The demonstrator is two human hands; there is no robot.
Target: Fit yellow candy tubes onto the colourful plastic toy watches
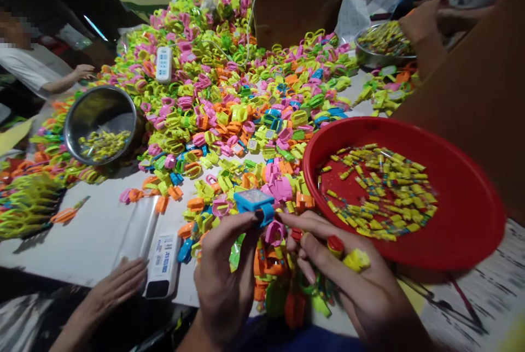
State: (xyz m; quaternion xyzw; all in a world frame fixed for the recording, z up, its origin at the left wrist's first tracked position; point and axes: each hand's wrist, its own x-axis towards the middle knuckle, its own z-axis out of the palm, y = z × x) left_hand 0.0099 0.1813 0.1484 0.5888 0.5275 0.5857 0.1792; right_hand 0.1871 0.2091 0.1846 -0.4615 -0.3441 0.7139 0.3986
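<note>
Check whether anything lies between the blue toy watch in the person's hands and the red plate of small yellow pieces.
Yes. From the blue toy watch, held in the left hand, a pink plastic piece and an orange plastic piece lie in the loose pile directly toward the red plate.

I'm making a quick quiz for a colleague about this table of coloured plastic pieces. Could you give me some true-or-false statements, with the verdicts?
1. The left hand pinches a blue square-faced plastic piece. True.
2. The steel bowl on the left is heaped to the rim with pink rings. False: a small pile of yellow pieces lies at its bottom.
3. The red plastic tray holds small yellow sticks. True.
4. The right hand is inside the red plastic tray. False: it is outside, below the rim.
5. A co-worker's hand lies beside a white labelled packet. True.
</note>
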